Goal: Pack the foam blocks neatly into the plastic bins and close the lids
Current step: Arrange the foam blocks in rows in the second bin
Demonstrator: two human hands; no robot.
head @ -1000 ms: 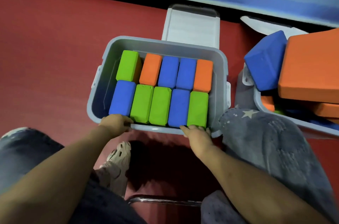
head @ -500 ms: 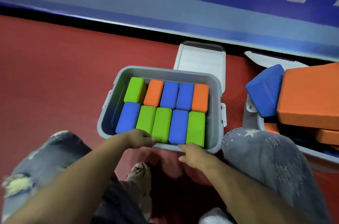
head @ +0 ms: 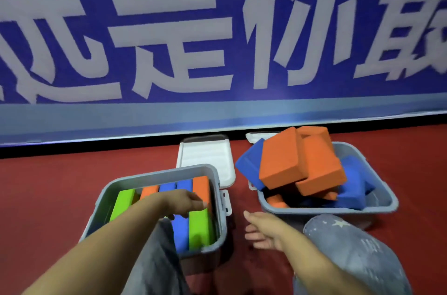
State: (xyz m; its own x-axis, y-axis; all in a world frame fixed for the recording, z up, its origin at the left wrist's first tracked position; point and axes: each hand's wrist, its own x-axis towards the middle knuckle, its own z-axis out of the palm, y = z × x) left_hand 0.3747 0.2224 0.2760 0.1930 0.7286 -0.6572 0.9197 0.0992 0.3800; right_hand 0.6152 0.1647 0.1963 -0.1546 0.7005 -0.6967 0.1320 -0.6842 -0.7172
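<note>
Reaching my left hand (head: 186,203) over the packed bin (head: 219,232), fingers loose and empty; right hand (head: 262,230) spread beside it. Its lid (head: 205,157) lies open behind; the second bin (head: 377,205) holds jumbled blocks (head: 283,159).

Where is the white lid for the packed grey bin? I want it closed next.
In the head view, the white plastic lid stands behind the packed grey plastic bin, against the blue banner wall.

Left hand (head: 186,203) reaches forward; right hand (head: 262,230) open, fingers (head: 250,236) relaxed.
</note>
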